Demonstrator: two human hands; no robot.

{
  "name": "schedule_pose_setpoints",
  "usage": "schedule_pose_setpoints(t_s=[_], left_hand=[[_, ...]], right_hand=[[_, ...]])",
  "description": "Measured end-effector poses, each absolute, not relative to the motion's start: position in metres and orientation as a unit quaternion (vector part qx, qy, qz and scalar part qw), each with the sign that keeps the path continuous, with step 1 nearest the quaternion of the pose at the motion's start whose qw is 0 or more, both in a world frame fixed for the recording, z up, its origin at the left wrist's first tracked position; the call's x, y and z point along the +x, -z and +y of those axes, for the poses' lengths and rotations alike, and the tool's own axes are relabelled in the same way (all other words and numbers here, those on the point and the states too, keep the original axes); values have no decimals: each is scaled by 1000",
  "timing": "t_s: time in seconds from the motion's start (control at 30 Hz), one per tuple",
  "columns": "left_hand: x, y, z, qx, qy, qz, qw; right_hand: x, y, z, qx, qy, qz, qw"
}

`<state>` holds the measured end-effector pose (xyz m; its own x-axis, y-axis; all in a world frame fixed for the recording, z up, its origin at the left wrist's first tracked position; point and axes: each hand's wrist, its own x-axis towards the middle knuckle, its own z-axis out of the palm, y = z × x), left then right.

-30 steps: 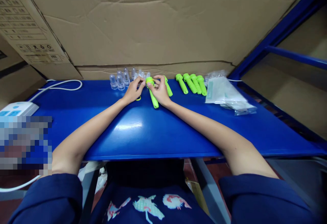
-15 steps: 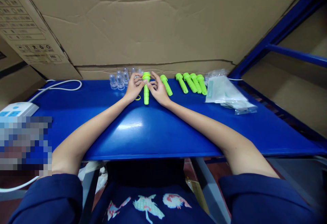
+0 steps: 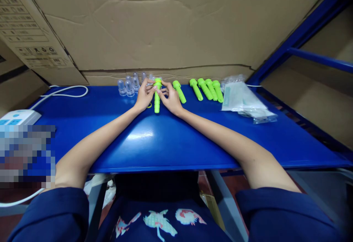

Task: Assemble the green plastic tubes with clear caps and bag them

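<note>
A lime-green flashlight-shaped tube [image 3: 157,104] lies between my hands, its wide head pointing away from me. My left hand [image 3: 145,95] grips its left side, thumb on the shaft and forefinger at the head. From the right, my right hand [image 3: 171,99] closes on it with thumb and forefinger. A thin yellow-green ring circles the tube's head, partly covered by my fingers. Another yellow-green ring [image 3: 149,106] lies on the blue table beside my left hand. A second green tube [image 3: 180,93] rests just right of my right hand.
Several clear plastic domed caps [image 3: 129,86] stand at the back left. Several more green tubes [image 3: 205,89] lie to the right, beside clear plastic bags [image 3: 242,96]. A white power strip [image 3: 20,117] with its cable sits at the left edge. Cardboard [image 3: 165,32] walls the back.
My right forefinger has come down from a raised position onto the tube's head. The tube has shifted slightly left. The other things have stayed in place.
</note>
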<state>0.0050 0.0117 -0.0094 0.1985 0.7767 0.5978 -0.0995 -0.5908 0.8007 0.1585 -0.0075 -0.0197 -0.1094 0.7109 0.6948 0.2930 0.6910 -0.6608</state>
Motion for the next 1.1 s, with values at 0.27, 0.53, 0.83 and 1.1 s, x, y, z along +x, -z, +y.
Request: schedule_pose_setpoints(t_s=[0.27,0.53,0.83,1.1], left_hand=[[5,8,12,684,-586,263,346],[5,8,9,684,-582,270,347],[6,10,10,673,-593,268,352],[6,9,8,661,-591,256,385]], right_hand=[[159,18,-10,-334,-174,-737,561],[160,18,-11,-340,-176,-739,554],[159,20,-10,-339,-165,-740,557],[160,14,-14,-350,-132,-764,525]])
